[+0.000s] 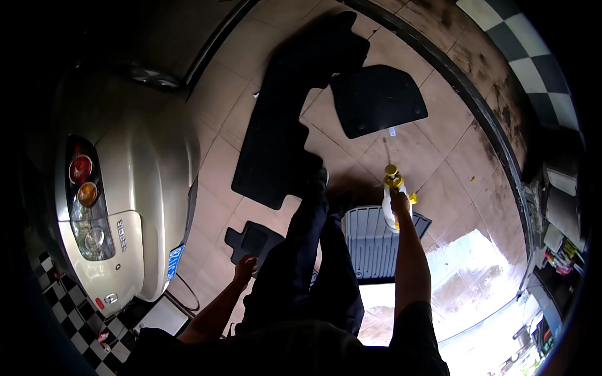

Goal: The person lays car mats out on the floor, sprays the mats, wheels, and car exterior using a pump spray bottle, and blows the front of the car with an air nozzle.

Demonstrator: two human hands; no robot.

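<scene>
The right hand [399, 203] is closed around the upper part of a white spray bottle [389, 219] with a yellow top. The bottle sits inside the grip, its top pointing away from the person and its lower part over the ribbed grey mat [371, 250]. The left hand [245, 269] is loosely curled with nothing visible in it, near the edge of a small dark mat [251, 238]; whether they touch is unclear.

Beyond the bottle lies a black mat [379, 100], with a long, irregularly cut black mat [266, 150] to its left. All four mats are spread on a floor [448, 150] of brownish tiles, marked by a dark strip [483, 119] that looks curved in this view. Bright light whitens the tiles at the lower right.

On the left stands a pale gold car [150, 169] with a blue plate [174, 262]. Black-and-white checks [533, 56] show at the upper right, and assorted clutter [561, 257] lines the right side.
</scene>
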